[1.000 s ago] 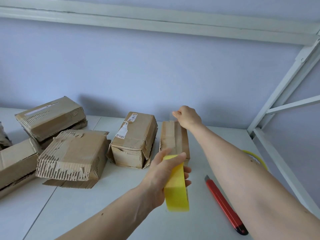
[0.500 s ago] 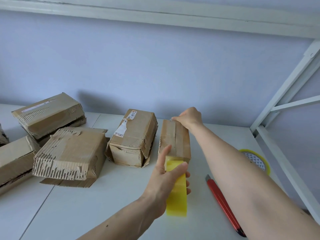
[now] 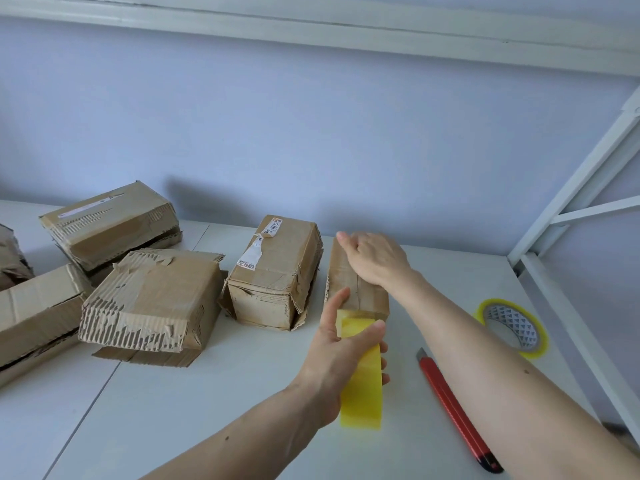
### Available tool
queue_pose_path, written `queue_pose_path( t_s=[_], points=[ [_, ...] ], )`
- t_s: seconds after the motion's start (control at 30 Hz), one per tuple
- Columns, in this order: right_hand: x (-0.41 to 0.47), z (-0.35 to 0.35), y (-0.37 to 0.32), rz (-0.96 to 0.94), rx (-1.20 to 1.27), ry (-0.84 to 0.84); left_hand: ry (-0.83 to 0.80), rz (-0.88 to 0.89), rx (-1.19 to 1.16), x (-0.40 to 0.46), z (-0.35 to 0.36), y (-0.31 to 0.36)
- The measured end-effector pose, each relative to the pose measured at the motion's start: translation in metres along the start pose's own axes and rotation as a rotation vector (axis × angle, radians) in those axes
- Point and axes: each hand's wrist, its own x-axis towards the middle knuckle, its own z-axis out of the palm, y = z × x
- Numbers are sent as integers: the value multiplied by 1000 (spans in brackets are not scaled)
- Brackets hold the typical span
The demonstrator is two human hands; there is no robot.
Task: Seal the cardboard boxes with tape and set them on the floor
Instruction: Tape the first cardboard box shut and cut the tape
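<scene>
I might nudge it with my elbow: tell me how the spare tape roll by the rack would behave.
The spare tape roll lies flat, so it would probably slide, not roll. It looks stiff, ring-shaped and probably light. Tipped on edge, it could roll.

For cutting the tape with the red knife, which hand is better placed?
Right. The right hand only rests flat on the box, and the knife lies on its side. The left hand grips the tape roll.
</scene>
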Motion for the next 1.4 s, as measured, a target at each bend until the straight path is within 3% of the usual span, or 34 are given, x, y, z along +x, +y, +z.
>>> queue_pose_path(
  t_s=[0.1, 0.17, 0.27, 0.4, 0.6, 0.67, 0.73, 0.87, 1.03, 1.13, 1.27, 1.33, 1.4],
  points=[
    [9, 0, 4, 31, 41, -110, -8, -1, 2, 1, -2, 0],
    [5, -3, 11, -8, 10, -8, -11, -1, 4, -1, -2, 0],
    [-27, -2, 18, -110, 158, 154, -19, 2, 4, 0, -2, 0],
    [-53, 14, 22, -121, 234, -50, -15, 19, 38, -3, -1, -1],
    [-56, 22, 34, -209, 192, -59, 1, -6, 43, -10, -7, -6],
    [-66, 25, 42, -285, 376, 9, -18, -35, 32, -9, -9, -5],
    [-78, 34, 52, -396, 508, 190, -26, -43, 17, -9, -8, -4],
    [-82, 63, 58, -497, 477, 413, -36, -45, 11, -8, -8, -1],
    [-61, 78, 50, -434, 522, 768, -103, 27, 222, -16, -7, -2],
    [-51, 73, 40, -396, 507, 857, -114, 70, 132, -18, -5, 5],
    [-38, 34, 24, -106, 596, 681, -118, 86, 56, -14, 0, 27],
    [-24, 8, 20, 96, 649, 529, -119, 7, 43, -14, 3, 27],
    [-8, -7, 19, 170, 634, 416, -157, -91, 24, -18, -2, 17]
  ],
)
